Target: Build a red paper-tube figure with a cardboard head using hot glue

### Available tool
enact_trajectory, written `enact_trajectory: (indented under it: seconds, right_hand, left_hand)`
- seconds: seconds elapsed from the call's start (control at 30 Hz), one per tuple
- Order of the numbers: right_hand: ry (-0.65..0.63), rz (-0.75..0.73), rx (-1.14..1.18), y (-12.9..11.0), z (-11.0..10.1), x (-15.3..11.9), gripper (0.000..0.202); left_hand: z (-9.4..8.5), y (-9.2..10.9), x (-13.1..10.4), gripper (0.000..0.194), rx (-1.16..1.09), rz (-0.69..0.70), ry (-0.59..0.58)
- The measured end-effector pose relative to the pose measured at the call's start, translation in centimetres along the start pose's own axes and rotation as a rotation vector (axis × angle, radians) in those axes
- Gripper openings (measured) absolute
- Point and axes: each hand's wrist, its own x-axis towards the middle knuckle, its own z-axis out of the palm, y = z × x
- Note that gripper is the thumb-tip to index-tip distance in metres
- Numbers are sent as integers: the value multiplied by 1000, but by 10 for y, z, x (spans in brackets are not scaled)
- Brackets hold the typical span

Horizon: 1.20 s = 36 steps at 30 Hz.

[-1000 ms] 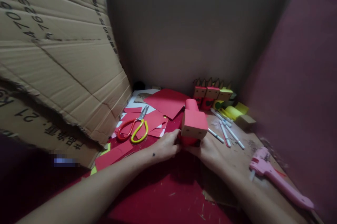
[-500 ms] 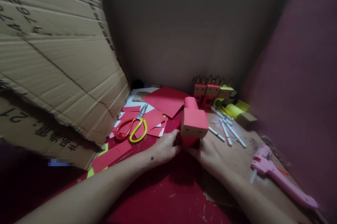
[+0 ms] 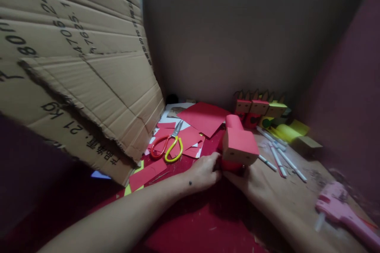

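Between my two hands stands a red paper and cardboard animal figure, its boxy head facing me with two dark dots on the brown front. A red rolled tube shows behind the head. My left hand has its fingers closed at the lower left side of the figure. At the lower right side, my right hand grips it with the thumb in front. The fingertips of both hands are partly hidden by the figure and shadow. Scissors with one red and one yellow handle lie on paper scraps to the left.
Several similar figures stand by the back wall. White markers and a pink glue gun lie on cardboard at right, near yellow paper. Red sheets lie behind; a large cardboard panel rises at left.
The whole view has shifted, so everything appears further right. Both hands stay on the red figure, which shows slightly turned.
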Motion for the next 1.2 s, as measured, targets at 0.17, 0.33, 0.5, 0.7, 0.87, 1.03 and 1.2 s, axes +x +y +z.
enact_trajectory:
  seconds: [0.17,0.33,0.5,0.7,0.87,1.03,1.2]
  right_hand:
    - [-28,19,147,-2,3,5,36]
    - [-55,38,191,-14,-1,5,31]
    - [-41,25,210,-19,-4,4,32]
    - [-127,-1,191,-26,-13,1,38]
    - [-195,40,-325,-28,-45,6,43]
    - [-153,150,-833,-9,-62,27,23]
    - [-150,255,-908,-2,-61,33,30]
  left_hand:
    - [-2,2,-1,40,-46,22,-7]
    - [-5,1,0,37,-117,13,-39]
    - [-5,-4,3,35,-196,-25,-90]
    - [-4,-5,2,35,-205,5,-78]
    - [0,-4,-1,52,-94,68,96]
    - [6,5,4,63,21,102,215]
    - [10,17,11,50,-13,58,213]
